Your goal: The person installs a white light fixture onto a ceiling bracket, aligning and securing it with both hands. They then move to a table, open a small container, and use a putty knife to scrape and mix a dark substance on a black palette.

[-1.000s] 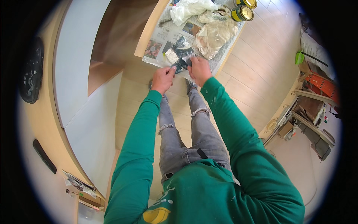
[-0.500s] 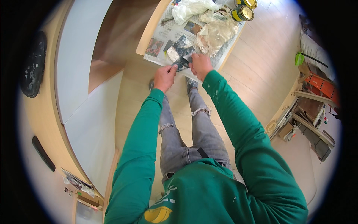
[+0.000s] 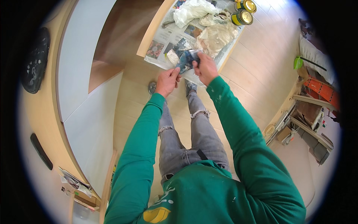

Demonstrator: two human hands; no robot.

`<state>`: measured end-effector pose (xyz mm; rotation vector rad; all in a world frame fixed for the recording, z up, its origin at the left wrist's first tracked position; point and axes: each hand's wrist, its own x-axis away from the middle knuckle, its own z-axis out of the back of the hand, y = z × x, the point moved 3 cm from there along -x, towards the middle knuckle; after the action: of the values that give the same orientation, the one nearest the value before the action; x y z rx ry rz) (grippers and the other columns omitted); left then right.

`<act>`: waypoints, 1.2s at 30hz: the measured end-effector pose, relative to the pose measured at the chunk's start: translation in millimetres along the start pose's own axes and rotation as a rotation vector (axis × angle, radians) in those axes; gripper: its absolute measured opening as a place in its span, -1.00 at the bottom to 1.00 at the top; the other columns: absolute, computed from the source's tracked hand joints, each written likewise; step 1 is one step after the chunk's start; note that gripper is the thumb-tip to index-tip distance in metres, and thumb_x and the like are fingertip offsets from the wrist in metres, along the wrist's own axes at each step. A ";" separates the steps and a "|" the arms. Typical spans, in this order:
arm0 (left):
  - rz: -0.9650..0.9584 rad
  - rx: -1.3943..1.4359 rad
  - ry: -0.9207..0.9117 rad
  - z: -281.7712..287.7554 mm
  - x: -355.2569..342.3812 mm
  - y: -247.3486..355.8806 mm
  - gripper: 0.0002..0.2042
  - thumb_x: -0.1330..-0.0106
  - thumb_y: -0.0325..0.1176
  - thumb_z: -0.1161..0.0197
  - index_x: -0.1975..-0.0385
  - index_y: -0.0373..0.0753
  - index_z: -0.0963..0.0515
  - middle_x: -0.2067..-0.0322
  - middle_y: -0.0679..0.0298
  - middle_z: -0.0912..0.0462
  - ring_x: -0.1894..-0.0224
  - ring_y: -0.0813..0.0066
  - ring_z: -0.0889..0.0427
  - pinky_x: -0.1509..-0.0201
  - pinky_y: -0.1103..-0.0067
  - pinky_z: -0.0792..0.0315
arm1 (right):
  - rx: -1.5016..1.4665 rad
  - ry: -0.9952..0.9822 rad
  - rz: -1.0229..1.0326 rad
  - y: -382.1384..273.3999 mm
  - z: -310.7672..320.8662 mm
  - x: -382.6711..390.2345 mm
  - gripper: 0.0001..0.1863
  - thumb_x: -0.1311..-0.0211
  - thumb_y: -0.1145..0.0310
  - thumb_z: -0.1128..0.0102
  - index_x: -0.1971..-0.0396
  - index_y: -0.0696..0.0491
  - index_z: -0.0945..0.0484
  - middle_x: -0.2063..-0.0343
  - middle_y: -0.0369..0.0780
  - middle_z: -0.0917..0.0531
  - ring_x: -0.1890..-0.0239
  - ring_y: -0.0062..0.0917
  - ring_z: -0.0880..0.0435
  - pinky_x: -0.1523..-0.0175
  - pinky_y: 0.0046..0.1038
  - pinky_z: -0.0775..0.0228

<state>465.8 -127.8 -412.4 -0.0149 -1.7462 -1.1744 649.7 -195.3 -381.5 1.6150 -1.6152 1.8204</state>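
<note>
Over the near end of the newspaper, a dark blue-black flat piece smeared with pale paste (image 3: 186,58) is stretched between my hands; its exact kind is hard to make out. My left hand (image 3: 167,82) pinches its lower left corner between thumb and fingers. On its upper right side, my right hand (image 3: 206,68) is closed with bent fingers, hiding that edge. Just beyond lies another dark flat piece with white smears (image 3: 182,44), and a whitish smeared patch (image 3: 172,57) shows beside it. Crumpled pale plastic (image 3: 213,40) lies beyond my right hand.
Newspaper (image 3: 158,37) covers a light wooden board with raised edges (image 3: 150,29). On it are a white plastic bag (image 3: 194,12) and two tins with gold lids (image 3: 242,17). A pale cabinet panel (image 3: 84,48) stands left; an orange object (image 3: 321,90) and shelving (image 3: 311,128) are right.
The dark piece has turned from a low slant to a raised, more face-on position. My right hand has shifted slightly right and down, my left hand slightly down.
</note>
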 end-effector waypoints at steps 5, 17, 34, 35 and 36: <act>0.087 0.369 0.050 -30.3 13.9 14.1 -0.57 -0.58 0.00 -0.07 0.22 -0.28 -0.66 0.50 0.41 -0.56 0.61 0.66 -0.52 0.63 0.66 -0.26 | 0.035 -0.001 0.039 8.1 13.2 50.4 -0.76 -0.56 0.22 -0.03 0.19 0.10 -0.49 0.50 -0.23 -0.65 0.66 -0.62 -0.45 0.57 -0.53 -0.26; -0.744 -1.202 0.234 -35.3 51.6 23.9 -0.54 -0.28 -0.35 -0.26 -0.20 -0.27 -0.50 -0.24 0.14 -0.48 -0.09 0.14 -0.52 -0.05 0.28 -0.42 | 0.191 0.226 0.000 43.9 -15.5 23.7 -0.69 -0.48 0.21 -0.10 0.38 0.15 -0.50 0.59 -0.27 -0.50 0.70 -0.58 -0.38 0.64 -0.43 -0.16; -0.427 -1.297 0.011 -50.2 56.3 34.4 -0.27 -0.25 -0.37 -0.24 -0.46 -0.34 -0.17 -0.52 0.04 -0.12 0.39 0.03 -0.71 0.22 0.21 -0.57 | 0.430 0.257 0.210 36.3 -16.2 -48.4 -0.54 -0.36 0.17 -0.04 0.27 0.36 -0.63 0.30 0.25 -0.65 0.22 0.12 -0.66 0.06 -0.07 -0.45; -0.430 -1.280 0.009 -51.6 56.7 33.0 -0.28 -0.25 -0.37 -0.23 -0.45 -0.35 -0.18 -0.52 0.00 -0.12 0.39 0.01 -0.72 0.24 0.21 -0.59 | 0.545 0.278 0.266 46.0 -5.9 -46.4 -0.62 -0.36 0.23 -0.08 0.27 0.32 -0.63 0.35 0.16 -0.65 0.30 -0.01 -0.65 0.17 -0.12 -0.46; -0.422 -1.262 0.020 -50.0 56.7 25.6 -0.29 -0.26 -0.37 -0.22 -0.45 -0.35 -0.19 -0.51 -0.04 -0.12 0.39 0.00 -0.73 0.27 0.20 -0.61 | 0.665 0.283 0.320 59.9 2.5 -39.4 -0.71 -0.35 0.30 -0.13 0.27 0.27 -0.62 0.41 0.07 -0.65 0.39 -0.13 -0.63 0.28 -0.17 -0.46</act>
<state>485.0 -176.2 -352.0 -0.3974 -0.7429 -2.3920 621.4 -201.0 -447.2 1.2460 -1.2638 2.8242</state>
